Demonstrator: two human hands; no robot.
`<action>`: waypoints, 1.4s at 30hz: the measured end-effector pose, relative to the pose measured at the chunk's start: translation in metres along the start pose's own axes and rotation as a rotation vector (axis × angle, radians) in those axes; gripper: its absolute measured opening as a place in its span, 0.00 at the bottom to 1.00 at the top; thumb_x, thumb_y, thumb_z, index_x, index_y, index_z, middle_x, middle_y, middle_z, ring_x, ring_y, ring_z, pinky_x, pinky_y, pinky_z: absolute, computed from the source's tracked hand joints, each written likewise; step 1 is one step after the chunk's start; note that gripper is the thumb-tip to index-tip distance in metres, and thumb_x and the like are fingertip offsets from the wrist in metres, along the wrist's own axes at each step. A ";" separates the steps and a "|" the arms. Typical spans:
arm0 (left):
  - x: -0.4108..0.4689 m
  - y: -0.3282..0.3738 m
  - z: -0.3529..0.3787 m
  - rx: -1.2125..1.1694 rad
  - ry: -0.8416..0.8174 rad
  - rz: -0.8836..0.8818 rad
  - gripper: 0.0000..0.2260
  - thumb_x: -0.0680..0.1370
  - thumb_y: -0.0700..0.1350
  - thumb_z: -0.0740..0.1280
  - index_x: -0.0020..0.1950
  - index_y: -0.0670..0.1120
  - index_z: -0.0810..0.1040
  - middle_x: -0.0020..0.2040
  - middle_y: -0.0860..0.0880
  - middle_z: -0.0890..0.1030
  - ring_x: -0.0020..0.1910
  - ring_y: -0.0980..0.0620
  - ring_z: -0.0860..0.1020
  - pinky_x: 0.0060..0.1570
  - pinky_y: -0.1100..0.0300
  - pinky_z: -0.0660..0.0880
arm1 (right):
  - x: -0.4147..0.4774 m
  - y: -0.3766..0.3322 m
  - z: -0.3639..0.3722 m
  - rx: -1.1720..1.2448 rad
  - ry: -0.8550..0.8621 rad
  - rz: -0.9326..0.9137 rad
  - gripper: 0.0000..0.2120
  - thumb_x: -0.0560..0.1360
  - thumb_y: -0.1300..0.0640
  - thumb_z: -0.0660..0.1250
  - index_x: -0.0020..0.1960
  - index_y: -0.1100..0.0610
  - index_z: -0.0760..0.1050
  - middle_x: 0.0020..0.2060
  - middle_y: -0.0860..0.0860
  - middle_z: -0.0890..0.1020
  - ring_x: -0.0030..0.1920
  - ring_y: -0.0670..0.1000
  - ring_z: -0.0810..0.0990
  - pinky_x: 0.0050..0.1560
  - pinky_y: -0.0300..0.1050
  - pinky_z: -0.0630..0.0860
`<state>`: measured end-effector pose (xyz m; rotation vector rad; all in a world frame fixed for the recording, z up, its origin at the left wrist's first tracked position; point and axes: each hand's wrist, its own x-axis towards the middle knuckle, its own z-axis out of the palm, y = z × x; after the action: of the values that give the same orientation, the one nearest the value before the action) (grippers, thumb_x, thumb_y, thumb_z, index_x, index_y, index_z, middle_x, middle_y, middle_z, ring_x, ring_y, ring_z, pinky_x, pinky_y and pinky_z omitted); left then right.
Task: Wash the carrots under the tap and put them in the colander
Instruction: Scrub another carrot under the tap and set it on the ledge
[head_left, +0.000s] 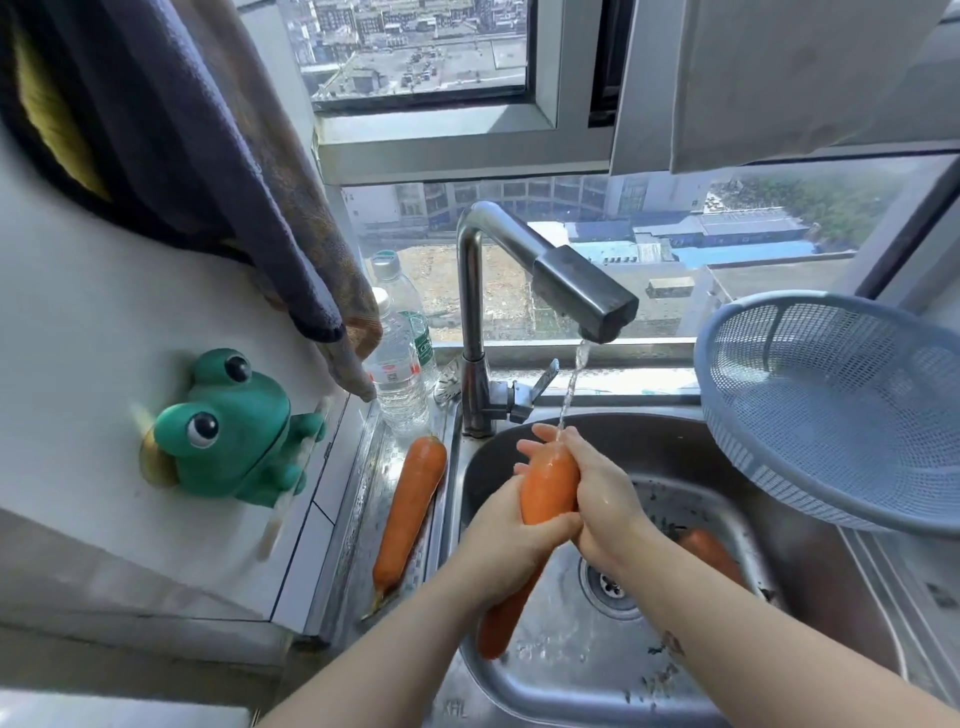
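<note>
left hand (511, 540): wraps held carrot (548, 486) mid-length, over sink (675, 675)
right hand (597, 499): clasps its top under running tap (584, 293)
risk: wet skin, carrot slips into sink
risk 2: colander (831, 415) sits tilted; a hard drop-in could tip it

carrots (549, 483) orange | colander (831, 410) pale blue mesh | frog (234, 426) green | towel (208, 156) navy | sink (649, 649) steel grey

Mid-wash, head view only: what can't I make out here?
All head view.
Sink carrot: mostly hidden behind the right forearm.
Held carrot: middle covered by the left hand and right hand.
Colander: cut off by the right edge.
Bottle label: too small to read.
</note>
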<state>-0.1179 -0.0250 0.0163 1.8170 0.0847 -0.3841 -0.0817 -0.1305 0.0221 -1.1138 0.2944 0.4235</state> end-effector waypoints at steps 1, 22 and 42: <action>0.002 0.001 0.004 0.045 0.040 -0.005 0.13 0.73 0.46 0.71 0.56 0.48 0.73 0.40 0.51 0.79 0.33 0.58 0.76 0.33 0.65 0.72 | -0.001 0.001 -0.002 -0.122 0.003 -0.044 0.10 0.81 0.52 0.59 0.61 0.51 0.73 0.55 0.52 0.80 0.55 0.52 0.79 0.50 0.46 0.78; -0.001 -0.008 0.008 -0.340 -0.053 -0.074 0.34 0.76 0.57 0.66 0.76 0.61 0.50 0.56 0.43 0.76 0.31 0.50 0.78 0.31 0.57 0.76 | 0.011 -0.004 -0.003 0.132 0.061 0.020 0.17 0.82 0.53 0.56 0.41 0.60 0.75 0.34 0.57 0.81 0.33 0.55 0.80 0.40 0.51 0.79; 0.022 0.017 -0.006 -0.827 -0.241 -0.572 0.32 0.78 0.67 0.51 0.46 0.39 0.77 0.33 0.47 0.76 0.22 0.54 0.73 0.21 0.66 0.71 | 0.007 -0.039 -0.040 -0.406 -0.370 0.064 0.19 0.77 0.59 0.65 0.66 0.51 0.70 0.60 0.59 0.76 0.44 0.49 0.83 0.46 0.41 0.79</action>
<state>-0.0920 -0.0274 0.0262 0.8951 0.5221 -0.8254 -0.0581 -0.1807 0.0340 -1.3940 -0.0890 0.7578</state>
